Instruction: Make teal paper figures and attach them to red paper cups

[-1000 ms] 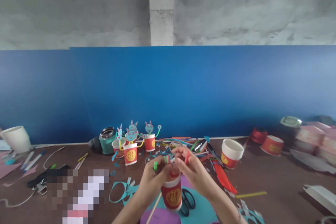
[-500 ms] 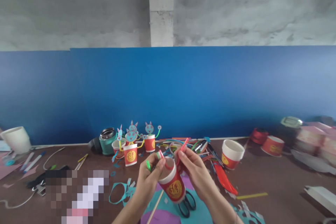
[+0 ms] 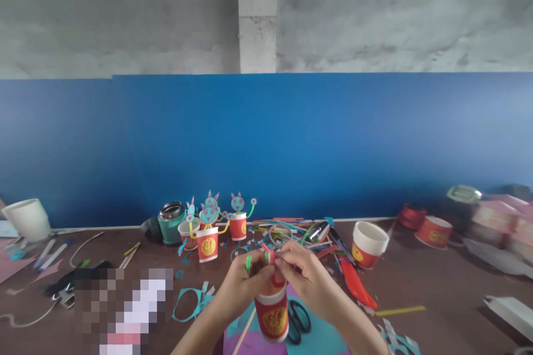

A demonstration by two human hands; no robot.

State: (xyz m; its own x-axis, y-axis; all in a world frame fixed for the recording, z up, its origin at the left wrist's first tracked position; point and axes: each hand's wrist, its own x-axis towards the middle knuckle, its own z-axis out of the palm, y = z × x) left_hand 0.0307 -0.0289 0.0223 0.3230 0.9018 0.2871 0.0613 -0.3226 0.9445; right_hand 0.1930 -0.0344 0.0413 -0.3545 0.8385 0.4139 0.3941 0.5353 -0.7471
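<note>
A red paper cup (image 3: 271, 315) with a white rim and gold emblem is upright below my two hands. Bent red straw (image 3: 270, 255) shows at its mouth, between my fingertips. My left hand (image 3: 249, 280) is closed at the cup's left rim, pinching the straw, and a short green straw end (image 3: 249, 264) pokes out between its fingers. From the other side my right hand (image 3: 303, 269) pinches the red straw too. The fingers hide most of the cup's opening and the straw's lower part. Black-handled scissors (image 3: 298, 321) lie right beside the cup on turquoise paper (image 3: 318, 328).
Behind stand several cups with blue paper animal heads (image 3: 209, 214) and straw arms. A heap of straws and pens (image 3: 287, 228) lies beyond my hands. White-rimmed stacked cups (image 3: 370, 238), a red strip (image 3: 358, 284) and paper offcuts (image 3: 189, 304) surround them. A wooden stick (image 3: 245, 331) lies in front.
The cup has gone from tilted to upright and slightly lower. My right hand has moved left and down, bringing the red straw against my left fingers at the rim.
</note>
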